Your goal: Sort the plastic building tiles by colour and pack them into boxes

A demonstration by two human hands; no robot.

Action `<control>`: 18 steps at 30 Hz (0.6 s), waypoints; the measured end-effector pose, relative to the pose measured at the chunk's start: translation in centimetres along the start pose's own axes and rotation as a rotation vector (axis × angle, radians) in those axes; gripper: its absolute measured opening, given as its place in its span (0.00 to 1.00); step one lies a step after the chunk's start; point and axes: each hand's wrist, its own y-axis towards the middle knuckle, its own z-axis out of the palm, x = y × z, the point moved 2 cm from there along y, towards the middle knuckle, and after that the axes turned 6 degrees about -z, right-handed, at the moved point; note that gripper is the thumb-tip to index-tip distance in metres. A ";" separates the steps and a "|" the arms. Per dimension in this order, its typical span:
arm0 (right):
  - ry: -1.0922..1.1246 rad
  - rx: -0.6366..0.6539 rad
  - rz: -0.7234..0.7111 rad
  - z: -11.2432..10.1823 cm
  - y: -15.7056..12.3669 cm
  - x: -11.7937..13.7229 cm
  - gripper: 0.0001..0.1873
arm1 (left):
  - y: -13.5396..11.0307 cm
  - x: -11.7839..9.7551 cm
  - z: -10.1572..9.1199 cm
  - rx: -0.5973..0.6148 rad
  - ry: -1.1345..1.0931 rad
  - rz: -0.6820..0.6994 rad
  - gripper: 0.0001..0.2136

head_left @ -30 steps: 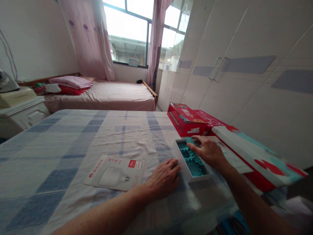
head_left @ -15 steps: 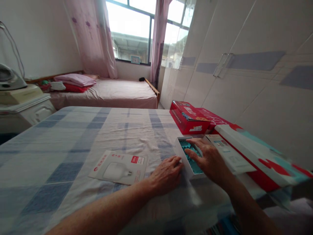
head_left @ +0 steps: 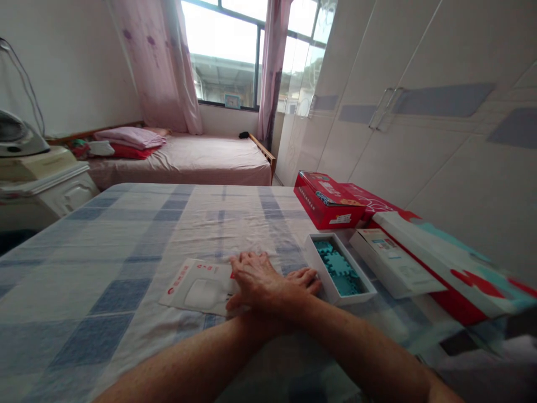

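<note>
My right hand [head_left: 258, 280] is crossed over my left wrist, its thumb apart from slightly bent fingers; nothing shows in it. It covers the right end of a flat white package card [head_left: 197, 286] with a light bulb pictured on it. My left hand [head_left: 305, 278] rests palm down on the cloth, fingers loosely spread, partly hidden behind the right hand. Just to its right stands an open white box [head_left: 312, 252] holding turquoise toothed pieces [head_left: 339, 267] that look like interlocking plastic tiles. Whether the right fingers touch the card is not clear.
A checked cloth covers the table [head_left: 210, 218]. At its right side are a red box [head_left: 327, 201], a white carton [head_left: 394, 263] and a long red-and-white box [head_left: 444, 268]. Beyond are a bed [head_left: 201, 159], a wardrobe [head_left: 377, 157] and an iron [head_left: 19, 134] on a stand.
My right hand has left the white box and moved left across my left wrist, over the card's right end. The turquoise pieces are now uncovered. My left hand stays nearly in place.
</note>
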 end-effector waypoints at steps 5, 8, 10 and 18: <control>-0.164 0.125 0.033 -1.1 0.0 0.0 0.37 | -0.4 -0.6 -0.7 0.113 0.035 0.009 0.23; -0.122 0.110 0.085 -1.3 -0.6 0.0 0.41 | -0.6 -0.6 -0.9 0.089 0.047 -0.003 0.27; -0.069 0.102 0.132 -1.3 -1.0 0.0 0.40 | -0.6 -0.6 -0.9 0.068 0.060 0.011 0.28; -0.049 0.064 0.063 0.0 -0.9 0.1 0.46 | -0.5 -0.7 -0.5 0.085 0.115 0.034 0.29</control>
